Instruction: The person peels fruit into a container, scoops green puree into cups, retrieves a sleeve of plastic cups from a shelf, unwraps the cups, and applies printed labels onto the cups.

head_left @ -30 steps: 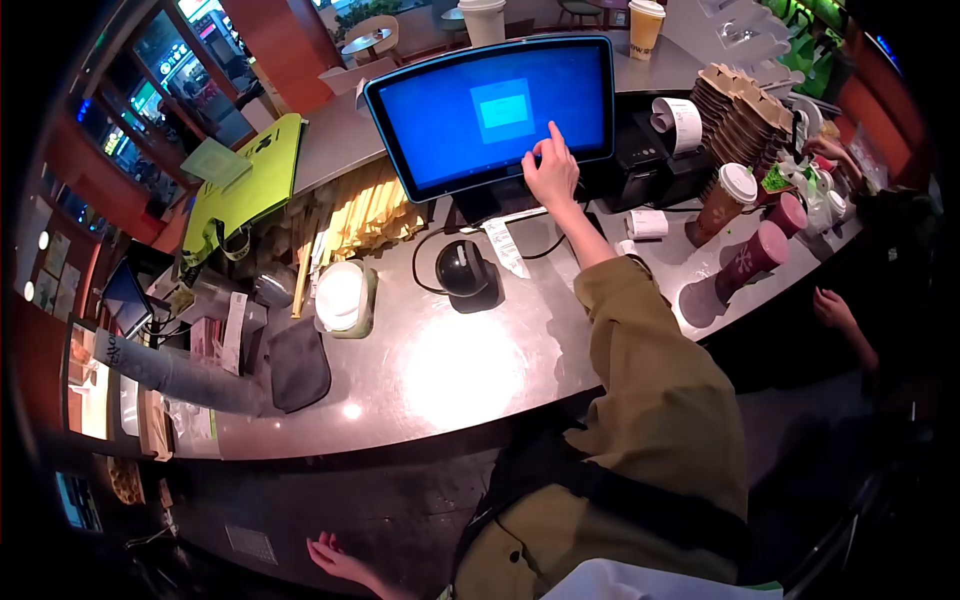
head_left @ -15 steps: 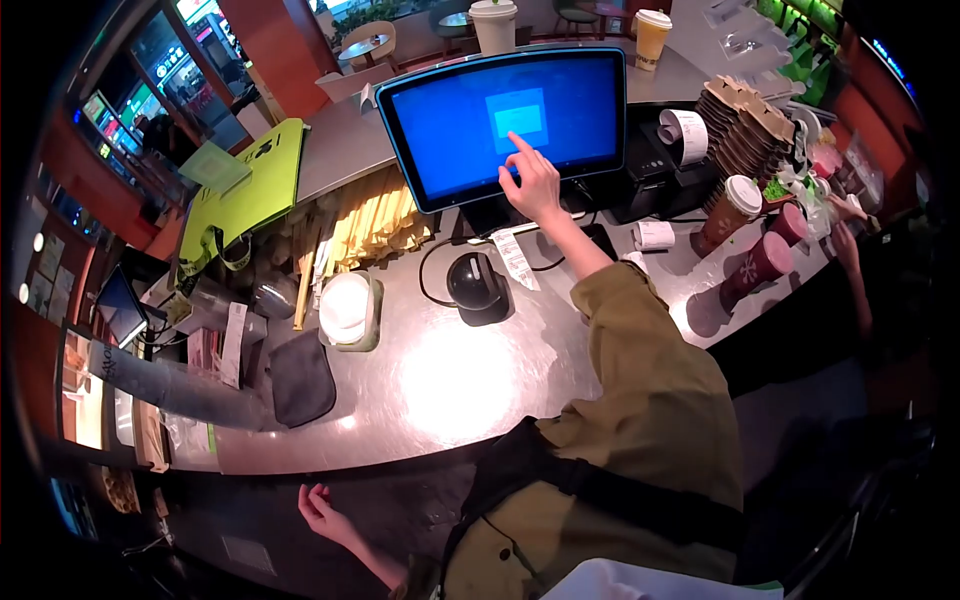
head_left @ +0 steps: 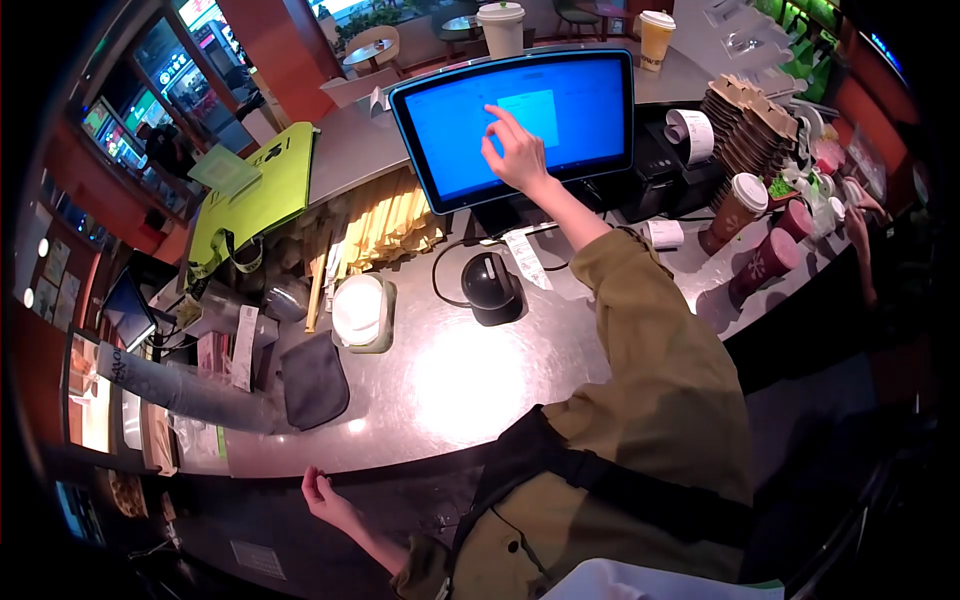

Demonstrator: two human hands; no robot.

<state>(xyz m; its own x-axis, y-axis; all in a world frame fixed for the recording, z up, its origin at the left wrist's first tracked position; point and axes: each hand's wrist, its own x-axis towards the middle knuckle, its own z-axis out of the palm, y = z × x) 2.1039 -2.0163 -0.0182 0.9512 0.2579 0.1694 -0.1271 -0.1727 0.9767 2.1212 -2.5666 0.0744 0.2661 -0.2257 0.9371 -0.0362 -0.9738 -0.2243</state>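
My right hand [head_left: 518, 155] is raised in front of a touchscreen monitor [head_left: 450, 160] with a blue display and a pale pop-up window. Its index finger points at the screen left of that window, the other fingers are partly spread, and nothing is in it. Whether the fingertip touches the glass I cannot tell. My left hand [head_left: 330, 502] hangs just below the counter's front edge, holding nothing, its fingers loosely bent and apart. Below the monitor stands a black barcode scanner [head_left: 490, 284] with a printed receipt slip [head_left: 527, 260] beside it.
On the steel counter [head_left: 400, 430] are stacked white lids [head_left: 360, 312], a dark folded cloth [head_left: 314, 380] and a stack of clear cups [head_left: 190, 385]. Right of the monitor are a receipt printer [head_left: 655, 175], cardboard cup carriers [head_left: 745, 130] and lidded drinks [head_left: 735, 212]. Another person's hand [head_left: 858, 215] shows at far right.
My right hand has moved left across the screen, its index finger leaving the pop-up window. My left hand has risen slightly toward the counter edge. The view has shifted slightly.
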